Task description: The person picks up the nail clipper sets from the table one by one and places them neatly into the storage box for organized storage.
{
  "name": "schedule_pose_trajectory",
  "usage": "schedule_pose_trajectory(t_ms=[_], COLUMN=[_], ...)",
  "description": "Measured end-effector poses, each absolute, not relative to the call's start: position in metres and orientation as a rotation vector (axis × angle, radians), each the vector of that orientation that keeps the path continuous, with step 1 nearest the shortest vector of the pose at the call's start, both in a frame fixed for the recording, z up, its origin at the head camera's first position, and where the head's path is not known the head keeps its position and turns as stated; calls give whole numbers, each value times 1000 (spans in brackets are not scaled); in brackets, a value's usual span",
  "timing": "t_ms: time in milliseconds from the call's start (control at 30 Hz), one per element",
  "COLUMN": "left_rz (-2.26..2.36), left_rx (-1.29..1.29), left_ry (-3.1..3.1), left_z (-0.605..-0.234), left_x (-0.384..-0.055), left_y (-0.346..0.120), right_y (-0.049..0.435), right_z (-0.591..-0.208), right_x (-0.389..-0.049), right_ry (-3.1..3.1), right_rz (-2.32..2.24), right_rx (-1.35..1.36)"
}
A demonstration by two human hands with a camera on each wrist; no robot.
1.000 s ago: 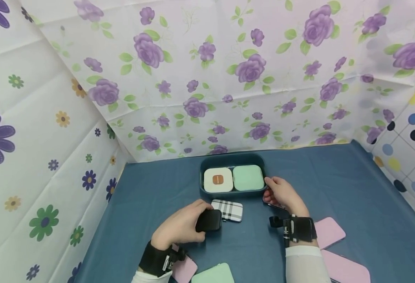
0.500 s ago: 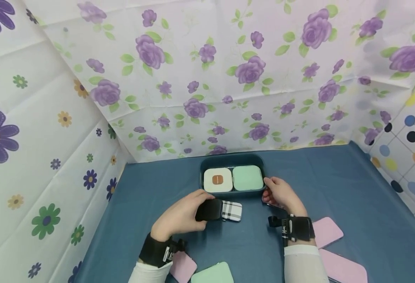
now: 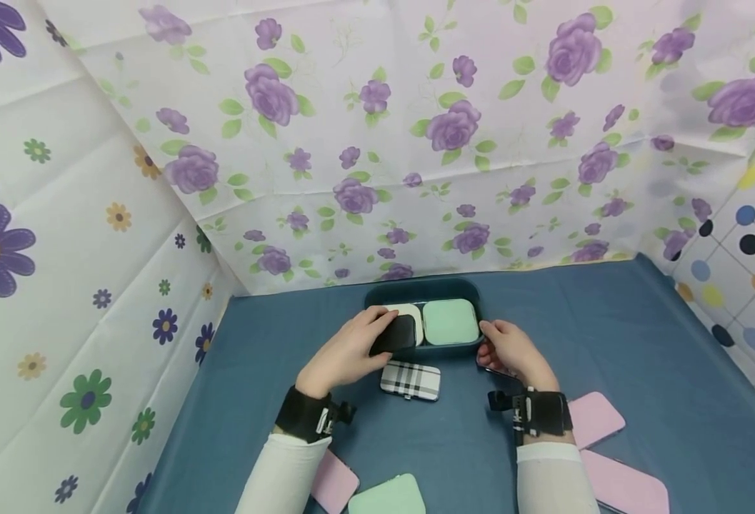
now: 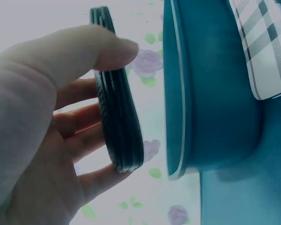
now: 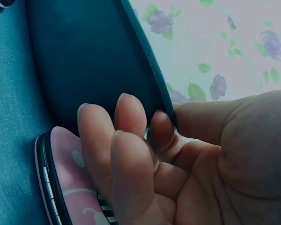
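Observation:
My left hand (image 3: 345,351) grips a flat black compact mirror (image 3: 399,334) by its edges. In the head view it overlaps the left part of a dark teal box (image 3: 423,285); the left wrist view shows the black compact mirror (image 4: 119,117) apart from the box wall (image 4: 220,93). Inside the box lie a cream compact (image 3: 411,312), partly hidden, and a mint-green compact (image 3: 451,321). At the box's right end my right hand (image 3: 512,350) pinches the rim between thumb and finger, its other fingers loosely curled.
A plaid compact (image 3: 411,380) lies before the box. Beside the right fingers is a pink patterned compact (image 5: 70,168). Pink cases (image 3: 596,421) lie right of the right forearm; another pink case (image 3: 335,482) and a mint-green case (image 3: 388,496) are near the front. A flowered sheet (image 3: 358,193) hangs behind.
My left hand has carried the black compact mirror forward, from beside the plaid compact to over the box's left part. My right hand stays on the rim.

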State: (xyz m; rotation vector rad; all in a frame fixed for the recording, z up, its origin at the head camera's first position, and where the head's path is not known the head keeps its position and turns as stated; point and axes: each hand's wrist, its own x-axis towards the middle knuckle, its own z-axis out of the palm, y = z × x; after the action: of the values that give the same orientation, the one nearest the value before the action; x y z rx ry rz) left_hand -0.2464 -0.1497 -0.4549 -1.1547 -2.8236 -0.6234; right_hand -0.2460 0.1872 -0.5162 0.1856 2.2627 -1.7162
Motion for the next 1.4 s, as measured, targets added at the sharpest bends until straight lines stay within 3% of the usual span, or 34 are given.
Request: schedule_pose_trajectory(t_ms=[433,667,1000,1400], left_rz=[-614,-355,-172,-366], left_rx=[-1140,-1053,-875,-753], left_ry=[-3008,-3032,-3051,-3058], left_z=[-467,-479,-496,-508], left_x=[-285,-301,-311,-315], left_y=[-129,-115,-107,-100], right_y=[188,187,187,188], right_z=[-517,-516,-518,-517], right_x=[-246,-246,-245,-244], right_ry=[2264,2261,2257,2265], right_rz=[-1704,-1710,-1714,-1702], right_rx=[189,201,195,165])
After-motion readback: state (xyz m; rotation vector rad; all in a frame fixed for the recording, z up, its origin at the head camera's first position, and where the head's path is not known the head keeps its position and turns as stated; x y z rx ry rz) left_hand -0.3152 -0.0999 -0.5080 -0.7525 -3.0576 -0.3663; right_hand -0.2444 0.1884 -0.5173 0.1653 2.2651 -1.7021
